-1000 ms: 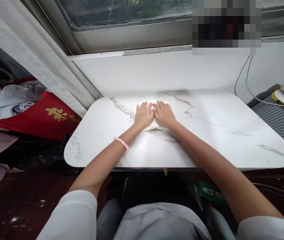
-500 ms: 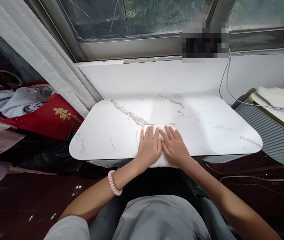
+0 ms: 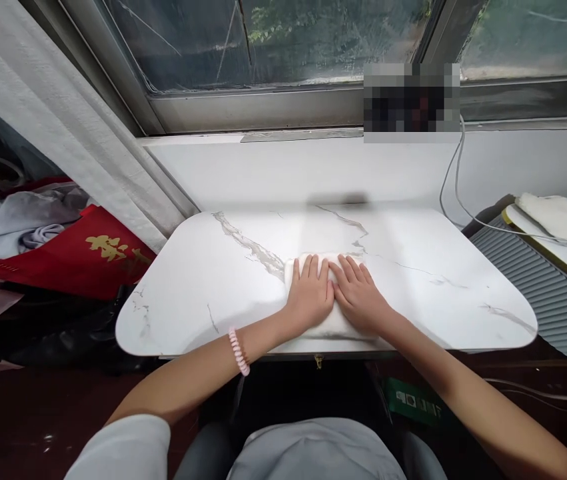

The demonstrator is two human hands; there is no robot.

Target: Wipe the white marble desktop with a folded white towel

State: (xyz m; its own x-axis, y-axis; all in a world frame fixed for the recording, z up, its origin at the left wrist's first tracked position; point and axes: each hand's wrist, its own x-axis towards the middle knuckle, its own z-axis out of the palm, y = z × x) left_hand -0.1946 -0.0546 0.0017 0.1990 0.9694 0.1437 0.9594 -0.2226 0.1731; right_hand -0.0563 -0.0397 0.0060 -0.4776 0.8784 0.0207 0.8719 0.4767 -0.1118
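Observation:
A folded white towel (image 3: pixel 348 327) lies flat on the white marble-patterned table (image 3: pixel 173 287), close to its front edge. My left hand (image 3: pixel 310 293) rests palm down on the towel's left part, its fingers stretched forward. Beside it, my right hand (image 3: pixel 360 293) presses flat on the right part, fingers also extended. The two thumbs meet or nearly meet in the middle. Much of the towel is hidden beneath my hands. A pink coiled band (image 3: pixel 238 351) circles my left wrist.
Behind the table are a white wall and a window (image 3: pixel 288 47). A pale curtain (image 3: pixel 78 120) hangs at left, above a red bag (image 3: pixel 108 250) with clothes. Right of the table stands a grey ribbed cabinet (image 3: pixel 558 293). A white cable (image 3: pixel 458 167) runs down the wall. A green box (image 3: pixel 410 402) sits below.
The towel has moved back from the table's front edge with both hands on it, and now lies wholly on the tabletop. My view has tilted up slightly.

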